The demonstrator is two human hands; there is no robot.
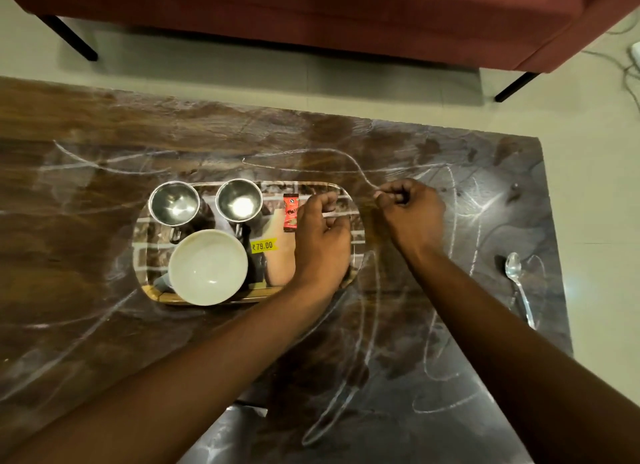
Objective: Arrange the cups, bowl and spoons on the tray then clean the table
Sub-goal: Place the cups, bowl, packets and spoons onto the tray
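Both hands at the right end of the tray, one spoon off it.
Tray sits on the dark surface: two steel cups along its far side, white bowl near-left, red sachet right of the cups, yellow price sticker mid-tray. Left hand is over the tray's right part, right hand just right of the tray. Both sets of fingers are curled in; can't tell if they hold anything. Steel spoon lies on the surface near its right edge, well apart from the tray.
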